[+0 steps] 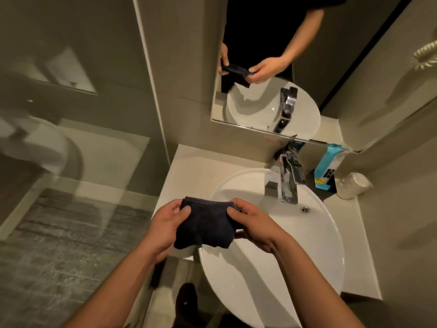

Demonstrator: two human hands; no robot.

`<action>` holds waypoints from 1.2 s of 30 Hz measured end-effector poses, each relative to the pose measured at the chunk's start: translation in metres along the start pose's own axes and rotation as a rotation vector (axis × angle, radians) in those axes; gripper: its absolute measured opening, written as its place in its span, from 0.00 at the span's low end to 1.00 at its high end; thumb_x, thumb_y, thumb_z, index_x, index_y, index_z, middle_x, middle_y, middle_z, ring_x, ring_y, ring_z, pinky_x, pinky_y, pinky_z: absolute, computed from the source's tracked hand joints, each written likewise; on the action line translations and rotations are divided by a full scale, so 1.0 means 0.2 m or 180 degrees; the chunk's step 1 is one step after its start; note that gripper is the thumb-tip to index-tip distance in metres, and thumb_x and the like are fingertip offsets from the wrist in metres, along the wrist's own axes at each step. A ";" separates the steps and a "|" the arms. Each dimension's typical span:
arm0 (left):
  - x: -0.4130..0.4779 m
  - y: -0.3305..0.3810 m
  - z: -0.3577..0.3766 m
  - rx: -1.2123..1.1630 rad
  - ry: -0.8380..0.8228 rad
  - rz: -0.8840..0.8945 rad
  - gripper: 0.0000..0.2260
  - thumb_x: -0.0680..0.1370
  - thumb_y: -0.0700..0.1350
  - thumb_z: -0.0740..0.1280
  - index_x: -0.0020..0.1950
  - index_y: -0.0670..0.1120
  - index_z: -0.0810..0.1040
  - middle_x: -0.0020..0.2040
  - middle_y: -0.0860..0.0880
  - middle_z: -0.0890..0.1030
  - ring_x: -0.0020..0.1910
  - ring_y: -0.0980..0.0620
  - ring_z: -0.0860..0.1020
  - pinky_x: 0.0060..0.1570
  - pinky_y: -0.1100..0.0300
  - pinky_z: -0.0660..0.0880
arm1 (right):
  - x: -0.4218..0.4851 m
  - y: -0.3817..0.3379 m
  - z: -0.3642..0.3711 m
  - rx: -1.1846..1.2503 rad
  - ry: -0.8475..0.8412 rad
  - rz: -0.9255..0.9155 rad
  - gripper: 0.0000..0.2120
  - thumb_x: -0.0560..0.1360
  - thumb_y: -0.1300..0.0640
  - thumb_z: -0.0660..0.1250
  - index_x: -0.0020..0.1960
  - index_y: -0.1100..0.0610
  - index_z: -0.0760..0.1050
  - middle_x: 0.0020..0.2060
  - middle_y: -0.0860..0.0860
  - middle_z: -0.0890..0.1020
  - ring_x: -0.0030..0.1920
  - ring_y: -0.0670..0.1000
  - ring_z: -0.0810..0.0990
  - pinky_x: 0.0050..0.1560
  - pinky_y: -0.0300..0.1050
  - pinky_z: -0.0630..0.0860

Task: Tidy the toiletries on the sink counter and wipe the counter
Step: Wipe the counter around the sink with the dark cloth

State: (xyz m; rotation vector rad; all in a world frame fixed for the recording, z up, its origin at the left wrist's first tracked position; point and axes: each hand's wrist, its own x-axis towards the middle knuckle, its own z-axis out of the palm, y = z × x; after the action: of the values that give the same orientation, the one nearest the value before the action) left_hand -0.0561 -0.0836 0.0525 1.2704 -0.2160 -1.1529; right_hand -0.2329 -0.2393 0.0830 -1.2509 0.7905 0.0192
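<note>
A dark blue cloth (205, 224) hangs folded between both hands, over the left rim of the white basin (314, 252). My left hand (165, 226) pinches its upper left edge and my right hand (253, 223) grips its upper right edge. The pale counter (186, 169) runs around the basin. At the back right stand a blue and white box (327, 168) on a black tray (318, 183), and a white wrapped item (353, 185) beside it.
A chrome tap (287, 183) rises behind the basin, with the mirror (260, 67) above it reflecting hands and cloth. A glass shower partition (78, 138) stands to the left over a grey tiled floor. A wall closes the right side.
</note>
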 end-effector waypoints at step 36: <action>1.42 -0.11 -0.14 0.4862 -0.0883 0.1500 0.37 0.68 0.71 0.71 0.73 0.59 0.70 0.77 0.56 0.64 0.78 0.52 0.58 0.76 0.49 0.54 | 0.83 0.26 -0.09 -0.3481 0.2624 -0.0051 0.42 0.79 0.31 0.39 0.83 0.56 0.36 0.82 0.52 0.36 0.81 0.50 0.33 0.81 0.52 0.42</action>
State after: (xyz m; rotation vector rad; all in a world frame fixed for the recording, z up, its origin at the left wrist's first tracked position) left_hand 0.0837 -0.2813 -0.1016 2.1282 -1.7424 -0.6199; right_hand -0.1415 -0.3014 -0.0520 -2.3607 1.5872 -0.0972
